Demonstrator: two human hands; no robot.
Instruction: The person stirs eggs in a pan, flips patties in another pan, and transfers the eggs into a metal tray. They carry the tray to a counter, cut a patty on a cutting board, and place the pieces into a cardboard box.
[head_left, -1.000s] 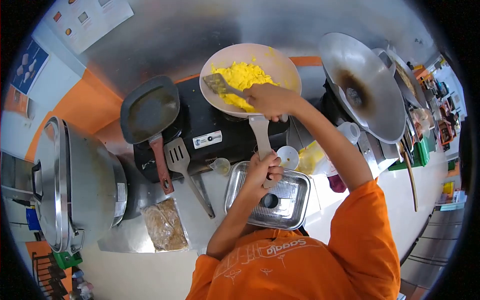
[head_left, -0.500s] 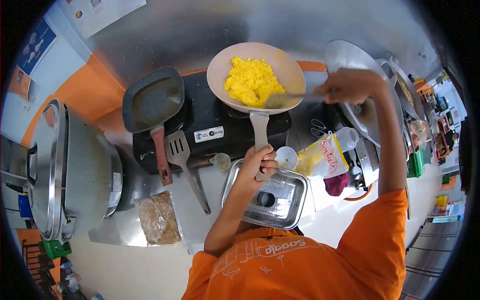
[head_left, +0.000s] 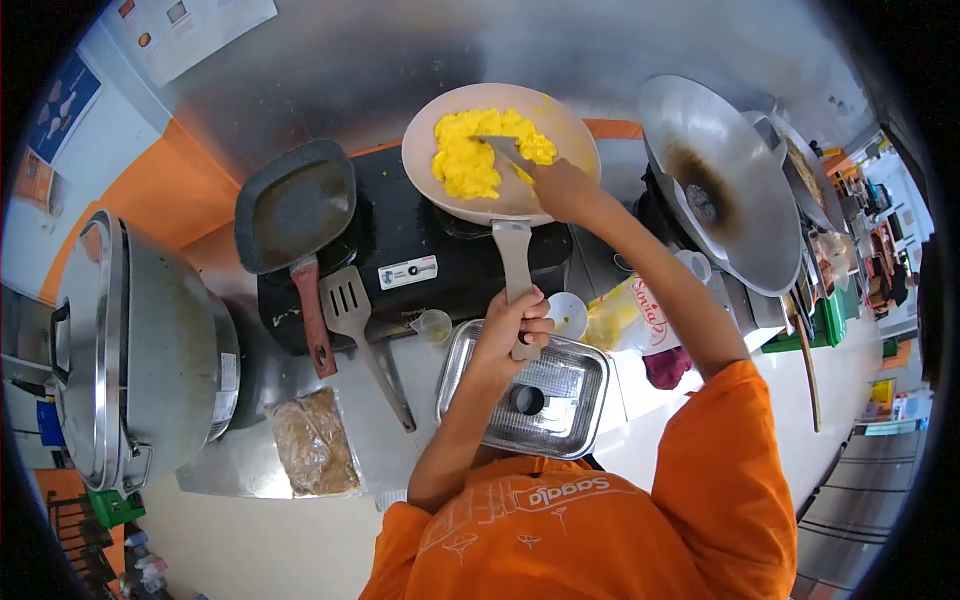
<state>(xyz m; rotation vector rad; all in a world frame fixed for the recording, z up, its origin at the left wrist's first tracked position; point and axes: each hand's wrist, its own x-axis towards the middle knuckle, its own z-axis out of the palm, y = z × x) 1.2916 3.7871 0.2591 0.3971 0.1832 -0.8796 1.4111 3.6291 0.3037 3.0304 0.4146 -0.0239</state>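
Scrambled egg (head_left: 465, 155) lies in the pale pan (head_left: 420, 150) at the upper middle of the head view. My left fingers are wrapped round its handle (head_left: 514, 255), my left hand (head_left: 513, 328) above the clear tray (head_left: 590, 400) at lower middle. My right hand (head_left: 563, 190) grasps a spatula (head_left: 508, 150), its blade touching the egg. The dark square pan (head_left: 300, 208) sits at left, beside a slotted turner (head_left: 350, 308); a wok (head_left: 735, 215) stands upper right.
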